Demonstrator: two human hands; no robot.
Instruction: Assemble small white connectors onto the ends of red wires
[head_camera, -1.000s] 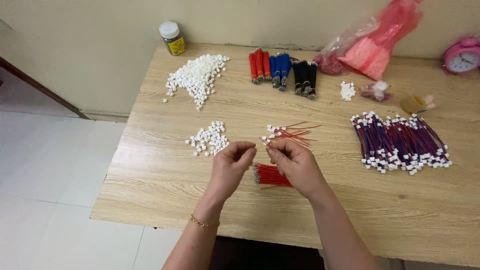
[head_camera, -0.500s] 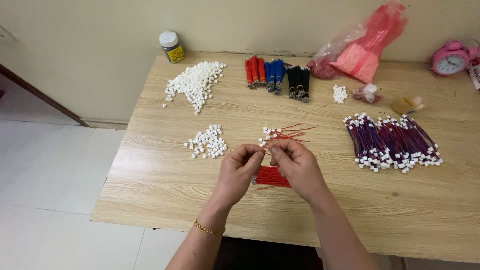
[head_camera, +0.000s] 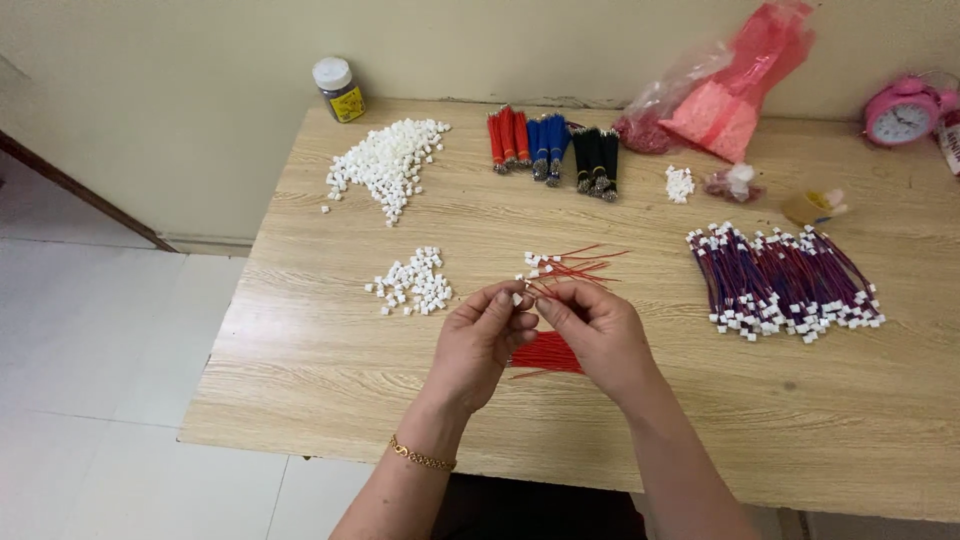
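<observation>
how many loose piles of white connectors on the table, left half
2: a big pile at the far left near the jar, and a small pile just left of the left hand.

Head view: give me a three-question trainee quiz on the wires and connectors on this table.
1. True or false: the left hand and right hand meet at a small white connector.
2. Where does the loose red wire bundle lie? A) beneath the hands B) beside the pink alarm clock C) on the floor
3. Fill in: the large connector pile lies near the table's far ____ corner.

Key: 1 true; 2 A; 3 left
</observation>
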